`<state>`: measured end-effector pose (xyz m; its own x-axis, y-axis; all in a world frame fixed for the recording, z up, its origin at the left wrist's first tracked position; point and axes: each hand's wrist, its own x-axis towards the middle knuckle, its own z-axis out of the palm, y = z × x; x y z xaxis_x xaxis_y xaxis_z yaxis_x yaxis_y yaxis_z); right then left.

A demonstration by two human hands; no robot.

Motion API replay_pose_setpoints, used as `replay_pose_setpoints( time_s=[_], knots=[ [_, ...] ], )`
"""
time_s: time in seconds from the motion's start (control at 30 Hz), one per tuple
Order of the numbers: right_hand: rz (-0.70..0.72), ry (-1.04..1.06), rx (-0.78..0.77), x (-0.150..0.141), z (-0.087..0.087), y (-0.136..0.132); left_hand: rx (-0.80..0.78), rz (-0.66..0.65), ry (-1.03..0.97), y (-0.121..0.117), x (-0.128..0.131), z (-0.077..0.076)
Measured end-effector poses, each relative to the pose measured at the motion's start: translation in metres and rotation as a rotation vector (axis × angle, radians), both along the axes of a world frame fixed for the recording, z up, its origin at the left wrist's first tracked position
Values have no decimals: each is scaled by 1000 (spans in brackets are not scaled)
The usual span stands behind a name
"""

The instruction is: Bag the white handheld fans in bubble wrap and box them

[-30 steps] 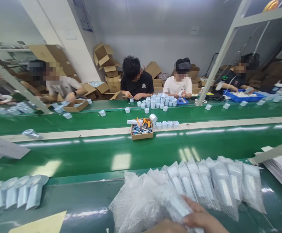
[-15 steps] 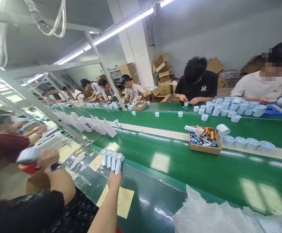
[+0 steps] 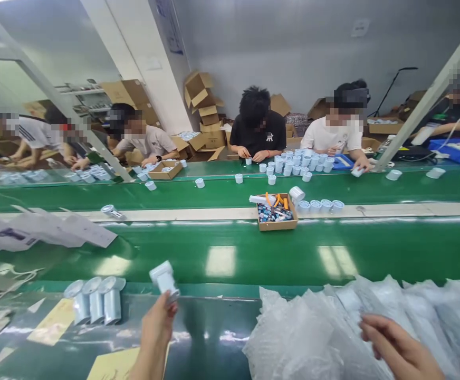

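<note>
My left hand [image 3: 156, 324] is closed on a pale blue cylindrical device [image 3: 164, 279] and holds it above the dark green bench. To its left, three more of these devices [image 3: 95, 301] lie side by side on the bench. My right hand [image 3: 398, 351] has its fingers apart, resting on a heap of clear bubble-wrap bags [image 3: 352, 327] at the lower right.
A green conveyor belt [image 3: 222, 253] runs across in front of me. On its middle strip stand a small cardboard box of tools [image 3: 276, 214] and a row of white caps [image 3: 319, 206]. Several people work on the far side. White leaflets [image 3: 48, 229] lie at left.
The view swung left and back. My left hand took one blue device from the row on the bench and lifted it rightward; my right hand came off the bags and opened.
</note>
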<state>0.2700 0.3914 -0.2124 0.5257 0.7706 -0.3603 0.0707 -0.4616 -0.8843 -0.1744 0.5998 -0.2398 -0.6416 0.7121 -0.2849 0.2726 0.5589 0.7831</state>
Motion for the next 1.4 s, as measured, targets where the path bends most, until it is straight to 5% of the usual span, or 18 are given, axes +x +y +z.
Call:
replay_pose_setpoints(
  time_s=[0.1,0.17,0.23,0.3,0.4,0.47,0.57,0.77,0.83,0.93,1.13,1.27,1.4],
  knots=[
    [-14,524,9,-43,19,36,39,-136,-333,-60,98,6],
    [28,819,34,-61,27,52,-2,-340,-830,-106,158,9],
    [39,944,72,-65,31,58,-115,-604,-1031,-140,199,9],
    [-22,916,89,-55,33,54,-157,-912,-857,-158,216,5],
    [-119,837,63,-21,33,34,-75,-1315,-107,-162,212,-6],
    [-114,830,36,1,33,17,-93,-1447,301,-160,207,-11],
    [-19,870,-4,22,32,-9,-123,-1390,387,-154,210,-9],
    [62,1135,-9,18,12,-46,-98,-648,-617,-124,233,22],
    [84,1265,-52,7,0,-50,-106,-502,-765,-123,243,29],
    [191,1406,-136,-13,-13,-43,-46,-461,-765,-137,260,35],
    [154,1449,-65,-21,-5,-17,-16,-714,-811,-166,257,50],
    [223,1519,-72,-13,0,-13,172,-1002,-491,-152,232,67],
    [256,1647,-113,-21,-3,-7,97,-1342,-807,-145,233,72]
  ],
)
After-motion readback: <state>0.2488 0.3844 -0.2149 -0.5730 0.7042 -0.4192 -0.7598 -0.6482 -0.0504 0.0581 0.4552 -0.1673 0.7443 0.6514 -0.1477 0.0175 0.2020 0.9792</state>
